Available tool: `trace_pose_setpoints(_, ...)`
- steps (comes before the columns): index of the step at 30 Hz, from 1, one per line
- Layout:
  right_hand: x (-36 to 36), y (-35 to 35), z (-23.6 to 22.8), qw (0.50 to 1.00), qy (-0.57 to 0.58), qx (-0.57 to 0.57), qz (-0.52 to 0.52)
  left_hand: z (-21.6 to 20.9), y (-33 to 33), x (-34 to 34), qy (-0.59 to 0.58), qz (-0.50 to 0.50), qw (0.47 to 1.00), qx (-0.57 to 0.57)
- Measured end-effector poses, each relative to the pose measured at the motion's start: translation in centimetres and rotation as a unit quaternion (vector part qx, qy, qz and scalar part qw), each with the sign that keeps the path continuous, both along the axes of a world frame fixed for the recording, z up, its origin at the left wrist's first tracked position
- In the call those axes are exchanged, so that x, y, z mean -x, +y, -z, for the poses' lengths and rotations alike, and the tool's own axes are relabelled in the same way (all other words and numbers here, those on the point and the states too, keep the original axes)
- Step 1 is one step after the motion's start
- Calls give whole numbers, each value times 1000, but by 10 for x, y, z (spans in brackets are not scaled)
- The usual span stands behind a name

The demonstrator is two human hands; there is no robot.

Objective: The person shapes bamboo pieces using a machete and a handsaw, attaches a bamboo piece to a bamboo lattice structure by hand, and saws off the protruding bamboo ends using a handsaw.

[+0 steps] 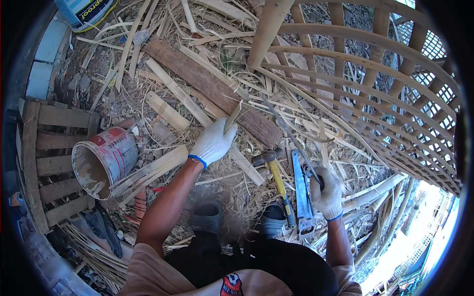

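Note:
My left hand, in a white knit glove with a blue cuff, is closed around a short bamboo strip that sticks up past the thumb. It is over a thick brown wooden plank lying on the ground. In my right hand, gloved the same way, is a long narrow-bladed knife; its dark blade slants up and left toward the plank's end. Just left of that hand lies a handsaw with a blue blade. Beside the saw is a hammer with a yellow handle.
Bamboo strips and shavings litter the ground. A woven bamboo lattice rises at the right. On the left, a stained bucket lies tipped near a wooden slatted crate. A blue-white pail stands at the far left.

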State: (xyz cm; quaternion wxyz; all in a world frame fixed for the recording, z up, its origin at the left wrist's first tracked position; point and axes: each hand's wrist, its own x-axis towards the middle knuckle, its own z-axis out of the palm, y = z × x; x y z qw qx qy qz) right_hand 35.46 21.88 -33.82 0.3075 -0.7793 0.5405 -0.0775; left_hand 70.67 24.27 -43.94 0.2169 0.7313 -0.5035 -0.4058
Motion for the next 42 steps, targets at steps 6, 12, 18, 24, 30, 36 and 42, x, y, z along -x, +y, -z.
trace_pose_setpoints(6, -98, -58, 27, 986, 36, 6, -163, 8, -1, -1, -13, -15, 1000, -5)
trace_pose_setpoints(12, -141, -85, 37, 976, 22, -15, -217, 10, 0, -9, 8, -2, 1000, 2)
trace_pose_setpoints(18, -157, -95, 50, 972, 80, -42, -216, 14, -3, -10, 13, 0, 998, -64)
trace_pose_setpoints(24, -163, -97, 57, 970, 127, -66, -195, 3, -5, -12, 54, -27, 997, -39)
trace_pose_setpoints(30, -155, -89, 51, 976, 66, -38, -203, -1, -6, -12, 17, -7, 997, -76)
trace_pose_setpoints(36, -165, -88, 55, 973, 105, -65, -195, 22, -1, -9, 19, -22, 1000, -2)
trace_pose_setpoints(42, -156, -91, 70, 982, 70, -34, -172, 0, -11, -9, 47, -10, 994, -99)
